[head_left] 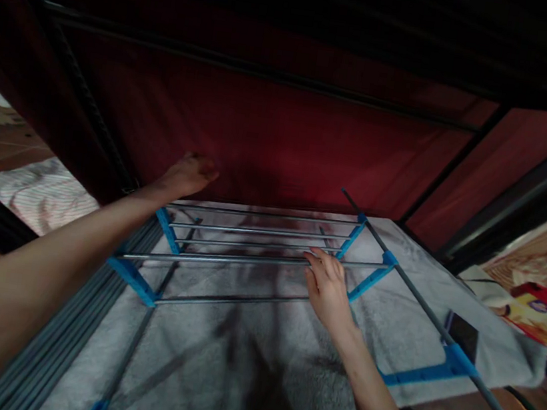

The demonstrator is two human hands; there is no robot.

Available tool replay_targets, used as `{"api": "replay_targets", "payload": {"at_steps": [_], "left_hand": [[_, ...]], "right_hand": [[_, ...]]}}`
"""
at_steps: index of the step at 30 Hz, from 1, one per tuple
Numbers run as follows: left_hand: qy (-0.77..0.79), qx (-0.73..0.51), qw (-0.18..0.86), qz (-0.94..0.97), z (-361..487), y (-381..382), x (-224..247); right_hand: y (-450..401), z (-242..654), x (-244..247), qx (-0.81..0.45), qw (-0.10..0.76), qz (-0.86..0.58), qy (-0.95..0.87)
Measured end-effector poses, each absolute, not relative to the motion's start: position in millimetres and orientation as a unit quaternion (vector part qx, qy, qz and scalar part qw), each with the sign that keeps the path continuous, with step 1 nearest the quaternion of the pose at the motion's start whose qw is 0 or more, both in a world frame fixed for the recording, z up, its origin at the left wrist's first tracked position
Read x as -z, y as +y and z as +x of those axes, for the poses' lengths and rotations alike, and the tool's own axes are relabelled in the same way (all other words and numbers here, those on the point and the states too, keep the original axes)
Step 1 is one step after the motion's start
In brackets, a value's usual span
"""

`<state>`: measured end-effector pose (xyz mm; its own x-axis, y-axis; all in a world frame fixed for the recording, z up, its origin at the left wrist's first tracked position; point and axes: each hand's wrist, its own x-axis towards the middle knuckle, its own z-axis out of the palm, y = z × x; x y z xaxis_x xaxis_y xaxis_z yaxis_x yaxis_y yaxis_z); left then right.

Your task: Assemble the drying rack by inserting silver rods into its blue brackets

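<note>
Two hands: left hand [195,173] curled, grip unclear; right hand [328,281] part-open, touching a metal rod [226,259].

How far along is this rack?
Seemingly partway. Done: cross rods span the two farther pairs of blue brackets. In hand: the right hand is at the front rod; the left hand is raised off the frame. Probably left: the nearest right bracket carries no cross rod, and spare rods lie bundled.

seems to be a home, going by tile floor [18,154], striped cloth [47,195], red fabric [281,145] and grey blanket [189,389].
</note>
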<state>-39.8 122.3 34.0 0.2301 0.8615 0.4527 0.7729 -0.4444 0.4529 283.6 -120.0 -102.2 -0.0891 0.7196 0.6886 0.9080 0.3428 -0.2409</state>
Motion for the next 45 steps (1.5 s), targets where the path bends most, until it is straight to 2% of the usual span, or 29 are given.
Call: {"api": "replay_targets", "payload": {"at_steps": [4, 6, 8, 12, 14, 19, 21, 24, 33, 38, 45], "left_hand": [[0.493, -0.335, 0.101, 0.796, 31.8, 89.5, -36.0], [0.440, -0.428, 0.143, 0.776, 55.7, 50.5, -24.2], [0.386, -0.496, 0.120, 0.768, 66.1, 3.3, -1.4], [0.371, -0.550, -0.008, 0.748, 49.1, -78.8, 68.3], [0.409, -0.555, -0.035, 0.724, 28.7, -101.9, 102.9], [0.555, -0.669, 0.063, 0.490, -24.6, -109.3, 151.4], [0.571, -0.717, 0.094, 0.388, -40.0, -101.1, 156.9], [0.574, -0.743, 0.095, 0.331, -55.1, -88.8, 158.9], [0.598, -0.707, -0.006, 0.378, -81.7, -67.7, 153.2], [0.584, -0.700, 0.013, 0.411, -88.8, -53.5, 133.0], [0.587, -0.713, 0.045, 0.381, -99.7, -36.9, 129.2]], "right_hand": [[-125.0, 302.9, 107.2, 0.153, 0.363, -0.576, -0.716], [-127.2, 313.5, 109.1, 0.163, 0.362, -0.581, -0.710], [-129.2, 324.0, 112.3, 0.166, 0.361, -0.585, -0.707], [-129.7, 336.7, 121.2, 0.168, 0.368, -0.582, -0.705], [-127.6, 336.8, 124.5, 0.175, 0.371, -0.581, -0.703], [-118.6, 325.2, 125.4, 0.184, 0.374, -0.564, -0.713], [-115.4, 318.8, 124.4, 0.184, 0.375, -0.550, -0.723], [-112.9, 310.9, 123.7, 0.187, 0.373, -0.535, -0.734], [-112.9, 306.7, 116.9, 0.200, 0.342, -0.548, -0.736], [-111.1, 305.6, 114.1, 0.195, 0.337, -0.554, -0.735], [-108.7, 307.5, 116.2, 0.189, 0.310, -0.573, -0.735]]}}
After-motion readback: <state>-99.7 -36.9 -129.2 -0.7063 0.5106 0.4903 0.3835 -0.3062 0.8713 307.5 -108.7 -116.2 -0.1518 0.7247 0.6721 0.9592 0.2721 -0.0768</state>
